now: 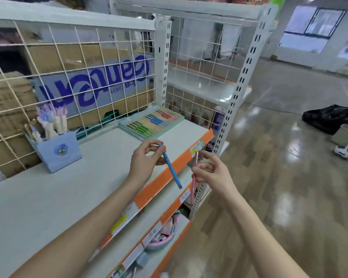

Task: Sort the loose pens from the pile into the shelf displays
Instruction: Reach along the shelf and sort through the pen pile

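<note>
Pinching a blue pen (171, 167), left hand (147, 157); right hand (211, 173) grips pink pen (193, 183); display tray (151, 123) beyond.

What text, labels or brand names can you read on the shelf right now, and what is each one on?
Large blue brand lettering on the cardboard box behind the wire grid: upside down, not surely readable.
Small print under that lettering: too blurred.
Price labels on the orange shelf strip: handwritten marks, unreadable.
Emblem on the blue pen holder: a picture, no legible words.
Blue pen and pink pen: no readable print.

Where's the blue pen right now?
Head view, centre: the left hand pinches the blue pen over the shelf's orange edge strip, left of the pink pen.
</note>
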